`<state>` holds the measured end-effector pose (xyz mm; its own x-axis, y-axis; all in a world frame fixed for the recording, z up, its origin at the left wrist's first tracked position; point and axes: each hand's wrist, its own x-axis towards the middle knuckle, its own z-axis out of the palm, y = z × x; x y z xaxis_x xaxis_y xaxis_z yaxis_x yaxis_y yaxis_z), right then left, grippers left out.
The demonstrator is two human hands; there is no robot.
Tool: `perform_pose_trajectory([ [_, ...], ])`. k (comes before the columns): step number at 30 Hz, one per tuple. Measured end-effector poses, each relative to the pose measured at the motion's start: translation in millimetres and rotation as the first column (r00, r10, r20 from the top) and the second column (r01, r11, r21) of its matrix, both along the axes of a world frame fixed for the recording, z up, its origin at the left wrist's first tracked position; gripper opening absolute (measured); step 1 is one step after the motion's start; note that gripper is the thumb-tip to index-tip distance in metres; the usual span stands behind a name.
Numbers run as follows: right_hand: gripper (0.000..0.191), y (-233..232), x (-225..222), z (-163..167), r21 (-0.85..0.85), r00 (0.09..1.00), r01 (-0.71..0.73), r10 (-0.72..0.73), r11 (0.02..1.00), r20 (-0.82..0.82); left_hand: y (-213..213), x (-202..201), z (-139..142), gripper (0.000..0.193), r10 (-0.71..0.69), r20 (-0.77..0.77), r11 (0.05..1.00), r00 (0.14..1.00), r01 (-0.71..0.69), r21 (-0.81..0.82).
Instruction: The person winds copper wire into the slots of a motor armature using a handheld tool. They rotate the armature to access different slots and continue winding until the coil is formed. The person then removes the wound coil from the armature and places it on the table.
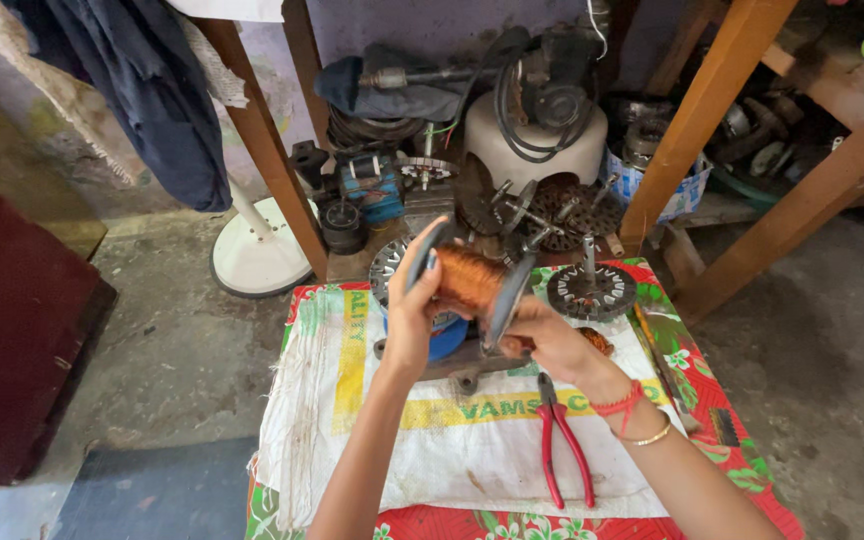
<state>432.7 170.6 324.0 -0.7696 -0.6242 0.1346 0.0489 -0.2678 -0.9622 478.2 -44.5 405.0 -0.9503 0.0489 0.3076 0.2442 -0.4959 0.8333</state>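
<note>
Spool [472, 283] of copper wire was in the middle of the frame, held up above the desk [752, 470] between both hands. It had two dark round end plates and orange-brown wire wound between them, and it lay tilted, with one plate to the upper left and the other to the lower right. The left hand [412, 320] gripped the left plate, its fingers [422, 262] curled closed around the rim. The right hand [552, 345] held the right plate from below and behind, its fingers also closed on the spool, though most of them were hidden by the plate.

A white sack [352, 430] with yellow stripes covered the desk, over a red flowered cloth [742, 420]. Pliers [562, 450] with red handles lay on the sack just beside the right wrist, which wore a red thread and a thin bangle. A round metal rotor [592, 290] with a shaft stood at the far right edge of the desk, near the spool. A blue object [449, 340] was under the spool, partly hidden by the hands.

Behind the desk, in the upper middle of the frame, old motor parts and a white housing [512, 150] with black cable were piled on the floor. A white fan base [257, 255] stood to the left, and dark cloth [152, 90] hung at the upper left.
</note>
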Motion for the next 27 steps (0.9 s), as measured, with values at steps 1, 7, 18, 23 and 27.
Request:
perform_pose_trajectory([
  [1, 0.014, 2, -6, -1, -0.015, 1.000, 0.023, -0.023, 1.000, 0.002, -3, -2, 2, 0.050, -0.061, 0.020, 0.997, 0.998, 0.060, 0.050],
  [7, 0.017, 21, -30, 19, 0.135, 0.995, 0.095, -0.095, 0.986, -0.008, -20, -2, 20, 0.050, -0.102, 0.070, 0.826, 0.992, 0.124, -0.550],
  [18, 0.020, 15, 33, 59, 0.258, 0.953, 0.273, -0.223, 0.927, -0.207, -4, 7, 27, 0.058, 0.226, -0.486, 0.646, 0.844, -0.503, -0.574],
  [23, 0.023, -9, 56, 59, 0.312, 0.957, 0.242, -0.174, 0.919, -0.230, 3, 4, 15, 0.055, 0.404, -0.525, 0.632, 0.749, -0.644, -0.432],
  [27, 0.025, -21, 54, 50, 0.254, 0.983, 0.122, -0.081, 0.959, -0.166, 0, -1, 5, 0.054, 0.417, -0.507, 0.675, 0.754, -0.631, -0.382],
])
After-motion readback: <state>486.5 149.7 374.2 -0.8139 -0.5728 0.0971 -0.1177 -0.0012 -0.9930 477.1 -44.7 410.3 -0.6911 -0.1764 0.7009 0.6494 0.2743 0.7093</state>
